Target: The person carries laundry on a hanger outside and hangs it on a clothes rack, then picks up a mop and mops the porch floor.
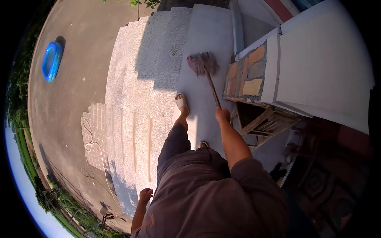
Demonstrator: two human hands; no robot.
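Note:
My right hand (223,115) is wrapped around the wooden handle of a mop (213,89). The mop's stringy, greyish-pink head (203,63) is spread on the smooth grey floor, close to a brick pillar. Low at my other side hangs my left hand (145,195), its fingers curled in loosely and nothing visible in them. It is beside my shorts, above the speckled steps. My feet wear light slide sandals (181,101); one foot is forward near the edge of the top step.
Speckled stone steps (131,79) drop away on the left to a concrete yard with a blue inflatable pool (52,61) and a pale hose (93,143). On the right stand a part-bare brick pillar (246,75) and a wooden stool-like frame (264,123).

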